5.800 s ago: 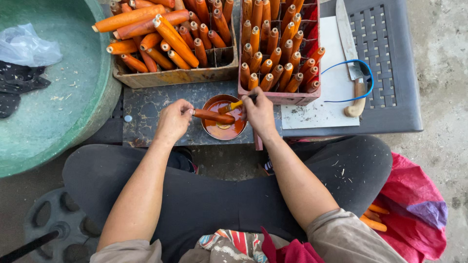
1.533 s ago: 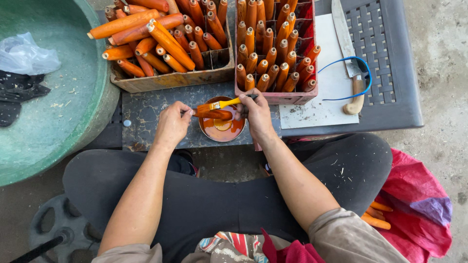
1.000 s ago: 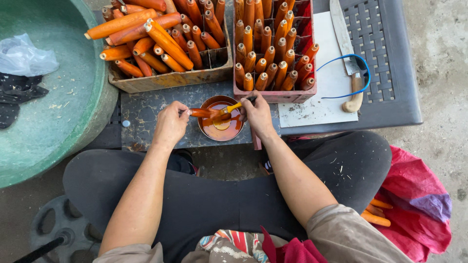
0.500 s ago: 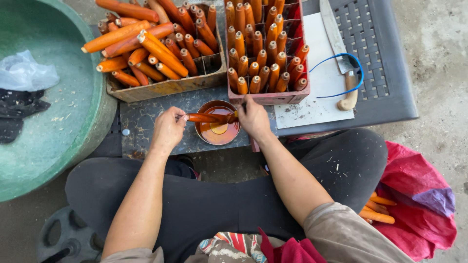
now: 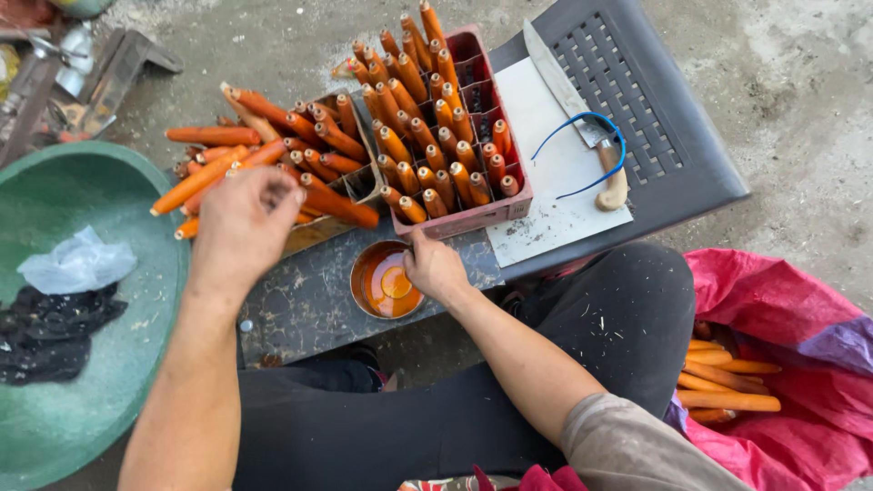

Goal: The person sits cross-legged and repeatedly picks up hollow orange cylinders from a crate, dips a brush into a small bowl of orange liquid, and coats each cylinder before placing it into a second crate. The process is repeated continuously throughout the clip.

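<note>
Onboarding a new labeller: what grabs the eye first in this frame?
The bright orange tapered sticks dominate: one batch stands upright in a red plastic crate at top centre, another lies piled in a box to its left, where the left hand reaches. Below the crate, the right hand rests at a small round tin of orange liquid. A long knife with a pale handle lies on white paper on the right.

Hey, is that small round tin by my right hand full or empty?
Partly filled: the round tin stands upright, with orange liquid pooled across its bottom, beside the right hand.
</note>
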